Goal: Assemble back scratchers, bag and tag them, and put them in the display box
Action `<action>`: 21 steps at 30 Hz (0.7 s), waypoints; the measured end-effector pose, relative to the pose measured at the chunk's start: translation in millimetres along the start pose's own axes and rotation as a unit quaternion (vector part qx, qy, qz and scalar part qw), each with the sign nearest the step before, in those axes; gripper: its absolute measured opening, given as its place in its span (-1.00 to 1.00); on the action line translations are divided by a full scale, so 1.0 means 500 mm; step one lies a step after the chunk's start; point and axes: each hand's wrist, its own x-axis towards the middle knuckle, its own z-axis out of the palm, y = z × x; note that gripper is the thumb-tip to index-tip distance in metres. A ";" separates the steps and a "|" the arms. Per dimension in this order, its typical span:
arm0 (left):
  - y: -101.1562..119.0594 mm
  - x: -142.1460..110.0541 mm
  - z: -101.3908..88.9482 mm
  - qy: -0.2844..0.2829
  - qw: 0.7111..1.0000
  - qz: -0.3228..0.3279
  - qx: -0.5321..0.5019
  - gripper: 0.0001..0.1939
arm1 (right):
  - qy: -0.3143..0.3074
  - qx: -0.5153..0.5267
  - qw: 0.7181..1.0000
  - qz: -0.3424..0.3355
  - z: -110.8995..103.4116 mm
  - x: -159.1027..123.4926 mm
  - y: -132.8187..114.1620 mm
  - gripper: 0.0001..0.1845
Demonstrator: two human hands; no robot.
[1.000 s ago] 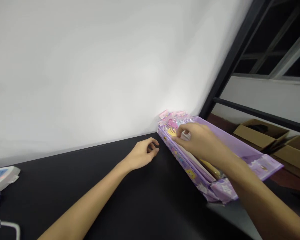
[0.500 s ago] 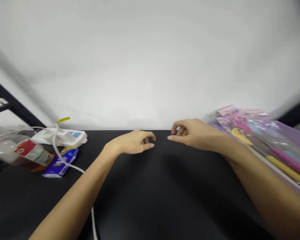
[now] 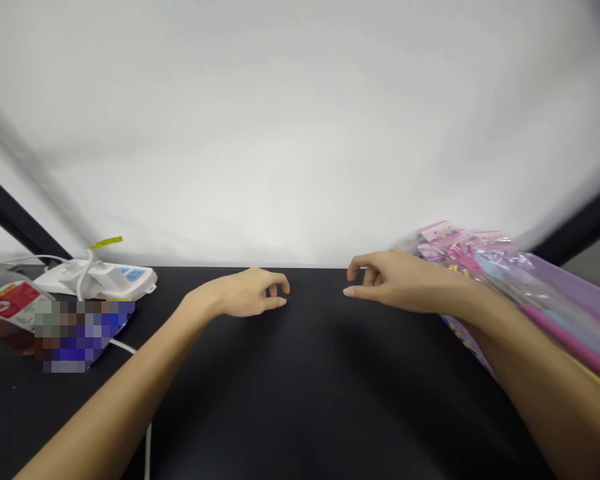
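Note:
Both my hands rest on the black table [image 3: 300, 400] near the white wall. My left hand [image 3: 247, 295] lies at the middle with its fingers curled in toward the thumb and nothing in them. My right hand [image 3: 397, 281] lies a little to its right, fingers loosely bent and apart, thumb pointing left, holding nothing. Just right of that hand is a purple tray [image 3: 575, 287] filled with pink and purple wrapped packets [image 3: 463, 248]. My right forearm lies along the tray's near side.
At the left stand a white power strip [image 3: 103, 278] with a white cable [image 3: 125, 347], a red-labelled packet [image 3: 13, 300] and a blue packet [image 3: 87, 330]. A black frame bar [image 3: 15, 223] rises at the far left.
The view swung left from the purple tray to the table's middle. My right hand left the packets in the tray and came down on the table beside my left hand.

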 end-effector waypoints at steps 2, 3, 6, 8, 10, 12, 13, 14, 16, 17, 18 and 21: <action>0.005 0.001 0.000 0.000 1.000 -0.004 0.005 -0.68 | 0.003 -0.012 1.000 -0.004 -0.002 -0.006 -0.003 -0.66; 0.008 0.000 0.000 0.002 1.000 -0.004 0.009 -0.67 | 0.004 -0.019 1.000 -0.006 -0.002 -0.009 -0.006 -0.65; 0.019 -0.003 0.001 -0.001 1.000 -0.005 0.020 -0.66 | -0.010 -0.041 0.999 -0.016 -0.001 -0.017 -0.013 -0.60; 0.025 -0.006 0.005 -0.006 1.000 -0.006 0.026 -0.66 | -0.023 -0.054 0.998 -0.027 -0.001 -0.022 -0.018 -0.58; 0.030 -0.007 0.008 -0.010 0.999 -0.006 0.032 -0.65 | -0.032 -0.062 0.997 -0.038 -0.003 -0.028 -0.022 -0.58; 0.037 -0.008 0.003 -0.018 0.999 -0.007 0.036 -0.64 | -0.037 -0.064 0.996 -0.043 -0.007 -0.035 -0.025 -0.58; 0.041 -0.009 -0.005 -0.027 0.999 -0.007 0.036 -0.65 | -0.039 -0.067 0.996 -0.042 -0.009 -0.039 -0.027 -0.58; 0.047 -0.014 -0.017 -0.034 0.999 -0.007 0.036 -0.67 | -0.040 -0.072 0.996 -0.040 -0.013 -0.043 -0.028 -0.59; 0.057 -0.035 -0.054 -0.023 0.999 -0.003 0.037 -0.70 | -0.037 -0.086 0.995 -0.035 -0.021 -0.055 -0.030 -0.61; 0.060 -0.056 -0.076 0.007 0.999 0.000 0.038 -0.70 | -0.034 -0.092 0.995 -0.033 -0.027 -0.063 -0.030 -0.63; 0.060 -0.084 -0.096 0.058 0.997 -0.004 0.041 -0.69 | -0.030 -0.097 0.994 -0.034 -0.032 -0.073 -0.029 -0.65; 0.026 -0.208 -0.124 0.294 0.952 -0.066 0.043 -0.63 | -0.010 -0.102 0.994 -0.049 -0.044 -0.109 -0.023 -0.70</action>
